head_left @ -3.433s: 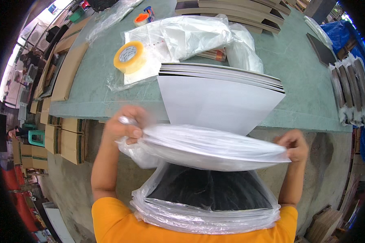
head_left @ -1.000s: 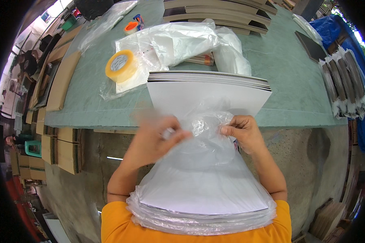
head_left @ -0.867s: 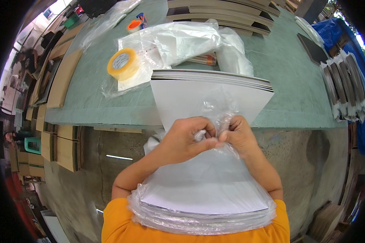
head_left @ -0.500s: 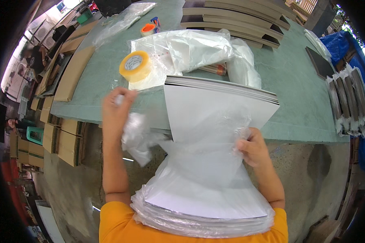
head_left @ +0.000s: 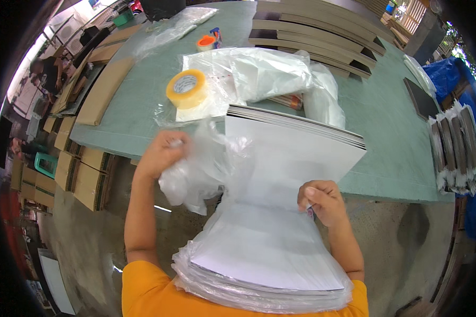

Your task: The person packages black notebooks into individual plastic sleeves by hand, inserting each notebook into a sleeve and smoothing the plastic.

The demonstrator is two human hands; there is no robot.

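Observation:
A stack of white flat panels with dark edges leans against the table edge, its upper end bare. Clear plastic bag film wraps the lower part of the stack, close to my body. On the left, my left hand is closed on a bunched part of the film, slightly blurred, and loose plastic hangs beside it. At the right side of the stack, my right hand pinches the bag's edge between thumb and fingers. How far the film reaches up the panels is hard to make out.
On the green table lie a yellow tape roll, an orange tape dispenser and folded plastic bags. Stacked boards stand behind, wrapped bundles at right. Cardboard boxes and a person are left.
My left hand has moved a little down and right, with film now spread toward the stack's upper left. My right hand has shifted lower on the bag's edge; the film has left the upper right.

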